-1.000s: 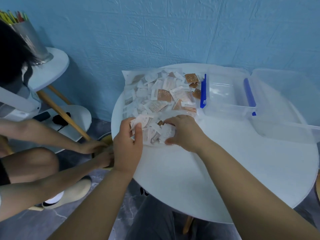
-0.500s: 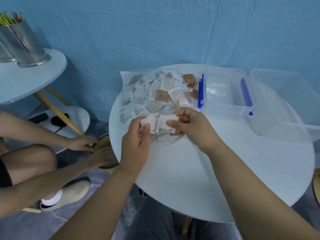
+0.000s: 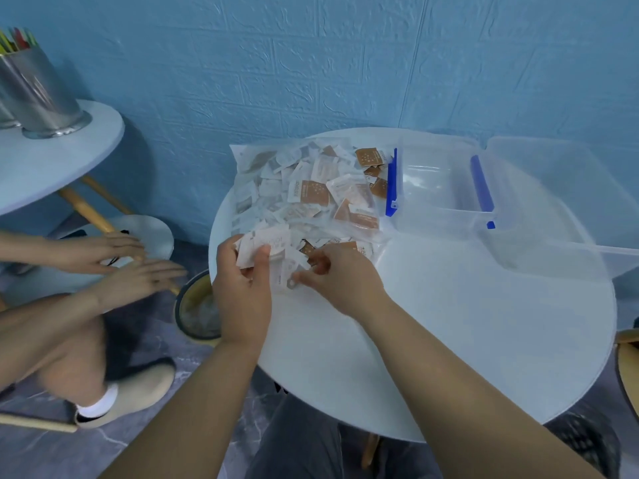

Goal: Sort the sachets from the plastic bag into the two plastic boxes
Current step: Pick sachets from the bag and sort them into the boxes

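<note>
With the left grip [image 3: 242, 292] clasping white sachets [image 3: 268, 242] at the left edge of the table [image 3: 449, 340], the right grip [image 3: 342, 281], pinching one, should peel it off singly before crossing to the boxes [image 3: 446, 202] at the far-right edge.

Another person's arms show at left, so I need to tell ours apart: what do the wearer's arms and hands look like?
The left hand and right hand are bare: no gloves, rings or watch visible. The left forearm and right forearm show no sleeves down to the frame's bottom edge.
</note>
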